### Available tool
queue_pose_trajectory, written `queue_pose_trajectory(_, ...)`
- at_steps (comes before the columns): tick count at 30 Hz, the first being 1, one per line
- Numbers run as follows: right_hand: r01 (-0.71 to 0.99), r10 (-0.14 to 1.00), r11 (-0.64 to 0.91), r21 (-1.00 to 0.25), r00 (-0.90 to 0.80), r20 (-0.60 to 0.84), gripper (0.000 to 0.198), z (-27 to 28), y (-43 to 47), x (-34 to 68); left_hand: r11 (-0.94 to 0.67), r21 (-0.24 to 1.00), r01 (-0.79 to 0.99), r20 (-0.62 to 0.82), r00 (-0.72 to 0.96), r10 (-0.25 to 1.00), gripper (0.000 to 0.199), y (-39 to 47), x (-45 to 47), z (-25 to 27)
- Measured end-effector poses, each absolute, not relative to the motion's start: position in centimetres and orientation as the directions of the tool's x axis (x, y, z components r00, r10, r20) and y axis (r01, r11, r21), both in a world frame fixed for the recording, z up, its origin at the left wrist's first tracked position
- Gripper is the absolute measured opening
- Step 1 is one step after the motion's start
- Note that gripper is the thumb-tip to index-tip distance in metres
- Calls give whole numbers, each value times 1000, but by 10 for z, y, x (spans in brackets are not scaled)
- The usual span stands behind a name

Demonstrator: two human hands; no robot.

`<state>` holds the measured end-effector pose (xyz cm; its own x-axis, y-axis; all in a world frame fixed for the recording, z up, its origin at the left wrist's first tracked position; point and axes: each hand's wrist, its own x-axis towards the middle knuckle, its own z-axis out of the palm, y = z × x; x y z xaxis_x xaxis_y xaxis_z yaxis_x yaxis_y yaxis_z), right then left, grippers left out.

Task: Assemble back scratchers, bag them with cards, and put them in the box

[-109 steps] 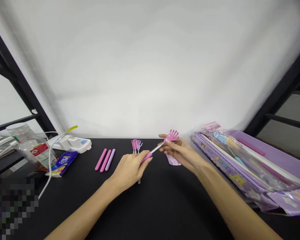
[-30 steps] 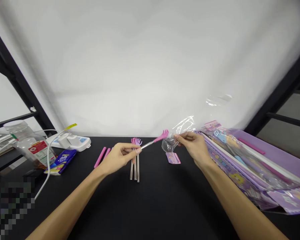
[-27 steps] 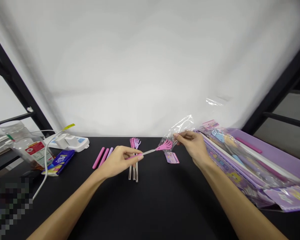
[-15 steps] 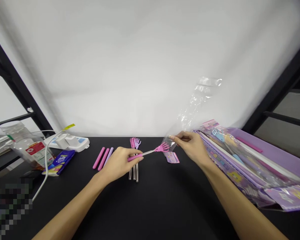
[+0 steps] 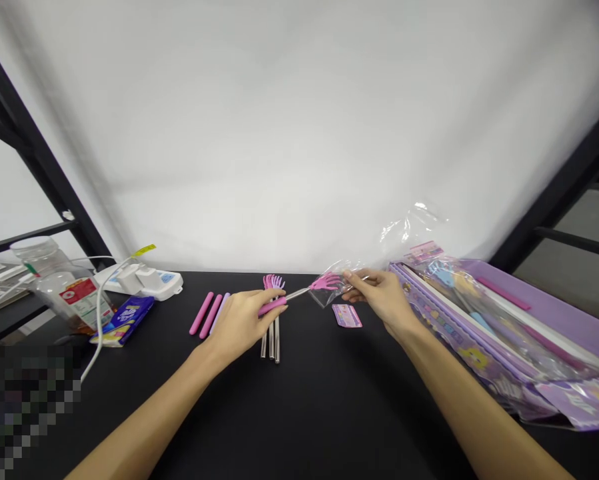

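Observation:
My left hand [image 5: 244, 313] is closed around the pink handle of a back scratcher [image 5: 298, 294] with a metal rod and a pink hand-shaped head. That head points right and reaches the mouth of a clear plastic bag [image 5: 324, 297]. Pinched in my right hand [image 5: 379, 293] is the bag, whose far end trails up beside the wall. Beneath the left hand lie several metal rods [image 5: 272, 340] with pink and purple claw heads [image 5: 274, 281]. Two pink handles [image 5: 202, 313] and a purple one lie left of it. A small pink printed card [image 5: 347, 316] rests below the bag.
A purple box [image 5: 544, 287] holding packaged back scratchers stands at the right. To the left are a plastic jar [image 5: 64, 283], a blue snack packet [image 5: 129, 319], a white power strip [image 5: 166, 285] and a white cable [image 5: 99, 307]. A white wall backs the black table [image 5: 299, 413].
The plastic bag has sunk from upright against the wall to a lower, folded shape. The back scratcher's head stays by the bag's mouth, and the card now lies apart from the bag.

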<state>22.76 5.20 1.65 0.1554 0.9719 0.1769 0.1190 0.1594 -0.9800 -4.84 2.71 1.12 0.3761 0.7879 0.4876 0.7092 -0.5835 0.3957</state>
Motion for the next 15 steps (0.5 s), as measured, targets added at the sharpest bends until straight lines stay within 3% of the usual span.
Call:
queue_pose_trajectory(6, 157, 961, 165, -974, 195, 195, 46, 20, 50, 229, -583, 338, 739, 507, 379, 774, 27, 27, -50, 10)
queue_pose_trajectory(15, 13, 991, 111, -994, 75, 111, 44, 12, 49, 209, -613, 407, 677, 545, 358, 758, 32, 26, -41, -1)
